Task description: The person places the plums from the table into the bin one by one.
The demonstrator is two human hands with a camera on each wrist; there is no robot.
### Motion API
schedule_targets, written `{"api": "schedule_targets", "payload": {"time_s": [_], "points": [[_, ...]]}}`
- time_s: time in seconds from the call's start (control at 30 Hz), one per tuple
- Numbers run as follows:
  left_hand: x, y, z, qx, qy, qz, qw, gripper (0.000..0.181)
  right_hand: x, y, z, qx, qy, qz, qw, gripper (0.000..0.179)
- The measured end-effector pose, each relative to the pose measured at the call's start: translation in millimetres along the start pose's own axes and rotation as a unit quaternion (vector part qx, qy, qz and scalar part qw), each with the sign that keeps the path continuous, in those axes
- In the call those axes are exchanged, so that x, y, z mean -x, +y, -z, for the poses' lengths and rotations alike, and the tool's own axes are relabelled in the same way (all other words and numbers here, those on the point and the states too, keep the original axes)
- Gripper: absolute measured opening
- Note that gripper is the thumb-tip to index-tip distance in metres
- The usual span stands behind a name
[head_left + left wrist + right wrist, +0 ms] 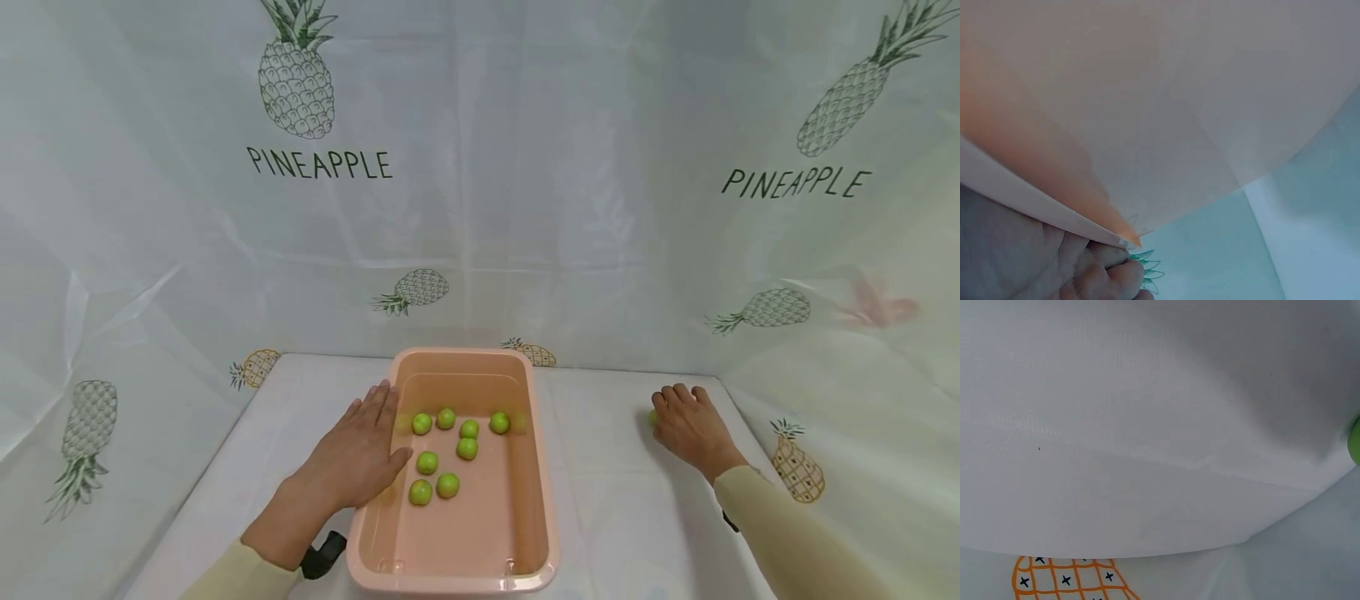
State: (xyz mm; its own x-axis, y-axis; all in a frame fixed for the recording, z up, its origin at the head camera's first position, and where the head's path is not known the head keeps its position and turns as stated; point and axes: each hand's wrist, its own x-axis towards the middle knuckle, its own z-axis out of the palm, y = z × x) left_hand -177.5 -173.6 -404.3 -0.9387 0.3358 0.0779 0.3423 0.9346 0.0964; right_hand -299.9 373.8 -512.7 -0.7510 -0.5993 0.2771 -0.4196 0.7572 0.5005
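A peach-coloured plastic tub [450, 542] stands on the white table, several small round green fruits [447, 485] scattered on its floor. My left hand [352, 450] rests along the tub's left side, fingers straight and pointing away from me, the thumb lying over the rim. In the left wrist view, the palm and fingers [1094, 281] lie against the outside of the rim [1041, 206]. Out to the right, my right hand [693, 429] pinches another green fruit [653, 417] low over the table, mostly hidden under the fingers. That fruit [1355, 442] shows at the right wrist view's edge.
White table covering [600, 483] spreads between the tub and my right hand. Behind the table hangs a pale curtain [525, 208] printed with pineapples, which also rises along both sides. The table's far edge runs just behind the tub.
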Motion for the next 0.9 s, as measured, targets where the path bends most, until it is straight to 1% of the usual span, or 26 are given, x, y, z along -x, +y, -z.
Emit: {"api": "schedule_targets", "payload": {"time_s": [0.17,0.3,0.5,0.67,0.73,0.83,0.9], "points": [[0.3,0.8,0.8,0.002,0.002,0.003,1.0000,0.083,1.6,-4,-10,-0.012,0.006,0.000,0.9999,0.039],[0.2,0.9,0.5,0.003,-0.003,0.006,1.0000,0.083,2.5,-6,-14,-0.016,0.010,0.005,0.9998,0.032],[-0.4,1.0,0.0,0.002,-0.009,0.009,0.9999,0.084,3.7,-10,-17,-0.009,0.013,0.007,0.9999,0.019],[-0.7,0.7,-0.4,-0.003,-0.008,0.008,0.9999,0.084,2.9,-12,-20,-0.006,0.012,0.001,0.9999,0.014],[-0.8,0.6,-0.4,-0.004,-0.007,0.007,0.9999,0.084,2.4,-13,-20,-0.003,0.005,-0.003,1.0000,0.014],[-0.6,0.5,-0.3,-0.001,-0.006,0.006,1.0000,0.083,2.2,-14,-20,-0.001,-0.005,-0.009,0.9999,0.020],[-0.5,0.3,-0.7,0.000,-0.005,0.006,1.0000,0.083,2.7,-14,-20,-0.005,-0.007,-0.016,0.9998,0.021]]}}
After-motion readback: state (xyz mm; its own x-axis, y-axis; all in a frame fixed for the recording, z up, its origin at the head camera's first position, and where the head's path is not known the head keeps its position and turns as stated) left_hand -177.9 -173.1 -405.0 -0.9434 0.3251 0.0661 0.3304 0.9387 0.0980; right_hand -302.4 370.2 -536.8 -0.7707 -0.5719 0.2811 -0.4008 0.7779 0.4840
